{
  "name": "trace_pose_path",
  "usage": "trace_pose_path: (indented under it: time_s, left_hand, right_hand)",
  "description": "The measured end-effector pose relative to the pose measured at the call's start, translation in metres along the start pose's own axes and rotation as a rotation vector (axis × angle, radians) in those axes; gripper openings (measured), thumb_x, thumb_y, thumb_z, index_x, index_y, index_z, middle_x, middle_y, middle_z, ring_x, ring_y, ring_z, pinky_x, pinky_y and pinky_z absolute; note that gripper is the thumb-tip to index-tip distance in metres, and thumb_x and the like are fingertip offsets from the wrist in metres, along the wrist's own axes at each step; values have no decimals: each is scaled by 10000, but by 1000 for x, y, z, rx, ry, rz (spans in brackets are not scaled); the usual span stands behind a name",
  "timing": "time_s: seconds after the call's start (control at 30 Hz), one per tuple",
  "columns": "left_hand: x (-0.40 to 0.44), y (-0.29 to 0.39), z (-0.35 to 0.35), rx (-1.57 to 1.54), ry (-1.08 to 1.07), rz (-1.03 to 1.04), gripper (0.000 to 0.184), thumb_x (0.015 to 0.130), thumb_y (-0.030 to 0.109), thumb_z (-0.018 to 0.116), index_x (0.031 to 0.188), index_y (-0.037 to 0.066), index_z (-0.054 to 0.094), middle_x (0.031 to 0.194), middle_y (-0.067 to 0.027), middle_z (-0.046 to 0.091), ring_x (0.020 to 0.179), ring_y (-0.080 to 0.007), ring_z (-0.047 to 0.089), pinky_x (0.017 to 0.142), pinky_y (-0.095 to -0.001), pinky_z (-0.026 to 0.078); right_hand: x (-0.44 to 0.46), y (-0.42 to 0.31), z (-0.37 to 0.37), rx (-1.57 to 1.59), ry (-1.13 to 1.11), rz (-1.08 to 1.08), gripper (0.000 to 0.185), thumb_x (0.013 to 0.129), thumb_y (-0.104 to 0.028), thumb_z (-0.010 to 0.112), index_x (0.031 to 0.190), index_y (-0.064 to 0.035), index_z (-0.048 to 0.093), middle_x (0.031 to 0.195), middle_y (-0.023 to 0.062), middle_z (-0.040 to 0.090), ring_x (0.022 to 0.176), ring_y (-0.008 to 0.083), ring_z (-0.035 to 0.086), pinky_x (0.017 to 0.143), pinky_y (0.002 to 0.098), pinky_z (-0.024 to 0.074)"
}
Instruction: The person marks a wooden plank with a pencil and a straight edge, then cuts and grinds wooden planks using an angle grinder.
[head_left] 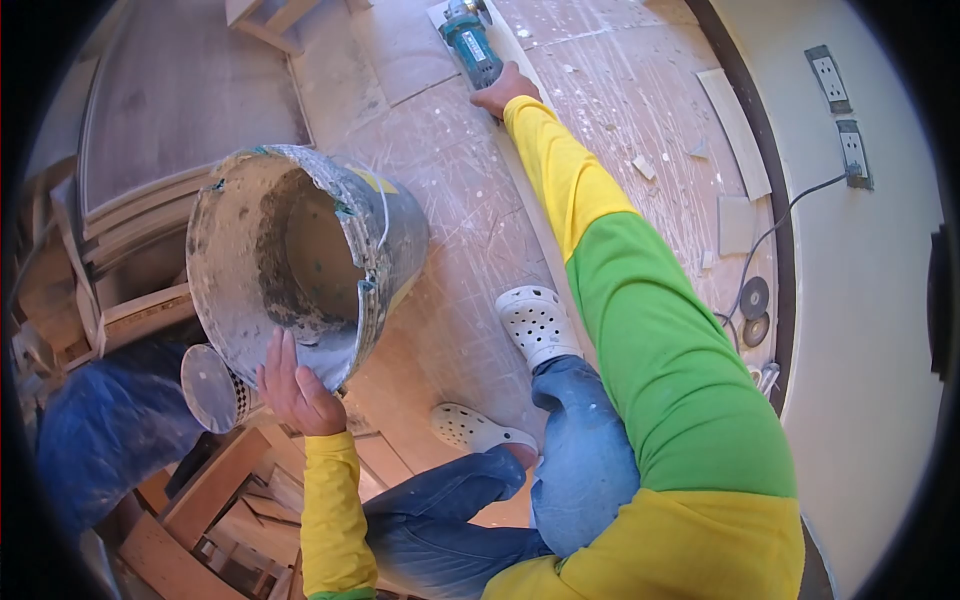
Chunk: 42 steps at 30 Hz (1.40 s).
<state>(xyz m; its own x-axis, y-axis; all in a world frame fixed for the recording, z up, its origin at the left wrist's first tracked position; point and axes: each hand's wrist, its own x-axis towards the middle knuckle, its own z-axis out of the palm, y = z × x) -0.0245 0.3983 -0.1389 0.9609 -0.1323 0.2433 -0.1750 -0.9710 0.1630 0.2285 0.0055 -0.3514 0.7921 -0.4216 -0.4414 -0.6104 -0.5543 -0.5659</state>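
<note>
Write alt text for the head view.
A person's right hand grips the back end of a teal grinder over a long pale board on a dusty floor. The left hand is open at the rim of a grimy bucket; whether it touches is unclear. At right, a cord is plugged into a wall outlet.

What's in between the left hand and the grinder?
Going from the left hand to the grinder, the head view shows the big dirty bucket, then some scuffed floor, then the edge of a pale strip.
</note>
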Motion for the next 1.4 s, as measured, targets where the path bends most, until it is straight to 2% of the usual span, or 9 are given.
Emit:
trace_pose_path:
  time_s: [0.17, 0.23, 0.43, 0.67, 0.73, 0.83, 0.93, 1.27, 1.4]
  left_hand:
    - [1, -1, -9, -9, -82, -2, 542, 1009, 333, 336, 1321, -8, 619, 1401, -166, 601, 1331, -319, 530, 1162, -486, 256]
    - [3, -3, -20, -59, -225, 4, 573, 1014, 355, 347, 1413, -16, 526, 1508, -196, 487, 1402, -338, 452, 1193, -498, 206]
    - [-24, 1, -83, -294, -323, 64, 682, 1007, 404, 436, 1510, -51, 360, 1592, -277, 308, 1469, -436, 319, 1215, -554, 141]
    - [-133, 6, -178, -188, -678, -25, 707, 982, 475, 511, 1430, -70, 469, 1510, -294, 426, 1418, -463, 385, 1189, -570, 204]
    - [-149, 10, -177, -119, -717, 25, 649, 1007, 480, 481, 1397, -38, 517, 1476, -283, 472, 1380, -448, 437, 1156, -535, 300]
    - [-159, 13, -171, -226, -592, -91, 592, 965, 445, 559, 1283, -53, 604, 1375, -298, 551, 1259, -479, 521, 1088, -554, 372]
    - [-167, 11, -177, -205, -633, -66, 598, 999, 444, 523, 1333, -50, 563, 1419, -286, 522, 1299, -465, 507, 1106, -503, 375]
    - [-195, -2, -188, -123, -647, -88, 540, 989, 387, 557, 1295, -57, 585, 1375, -292, 546, 1257, -462, 532, 1085, -511, 390]
    - [-197, -3, -187, -151, -628, -117, 518, 925, 348, 613, 1258, -50, 623, 1343, -278, 572, 1235, -467, 539, 1066, -524, 406]
  right_hand:
    - [-3, 2, -1, 12, -19, 20, 818, 702, -401, 806, 1364, -60, 466, 1275, 205, 652, 1188, 357, 635, 1040, 405, 491]
    - [-3, 1, -2, 28, -48, 29, 833, 697, -400, 808, 1373, -57, 462, 1280, 207, 650, 1187, 363, 634, 1042, 406, 490]
    - [-6, 4, -3, 48, -51, 14, 829, 691, -397, 811, 1364, -51, 474, 1278, 215, 648, 1186, 372, 632, 1040, 412, 489]
    - [-16, 9, -2, 25, -32, 15, 822, 688, -400, 801, 1359, -50, 479, 1277, 216, 648, 1191, 367, 630, 1039, 413, 488]
    - [-21, 10, -1, 24, -14, 35, 817, 685, -402, 797, 1349, -48, 480, 1262, 219, 654, 1175, 369, 639, 1029, 414, 496]
    - [-20, 14, 1, 1, 2, -8, 859, 663, -431, 811, 1343, -21, 483, 1200, 231, 680, 1095, 371, 677, 972, 404, 529]
    - [-23, 18, 0, 13, -11, 1, 862, 658, -429, 813, 1341, -19, 484, 1207, 234, 676, 1101, 371, 675, 974, 404, 528]
    - [-34, 22, -3, 11, -9, 6, 833, 665, -415, 802, 1326, -22, 481, 1189, 243, 678, 1102, 374, 674, 974, 409, 526]
    - [-39, 26, -4, 55, -53, 22, 821, 694, -391, 804, 1360, -49, 468, 1256, 223, 659, 1169, 378, 641, 1031, 414, 495]
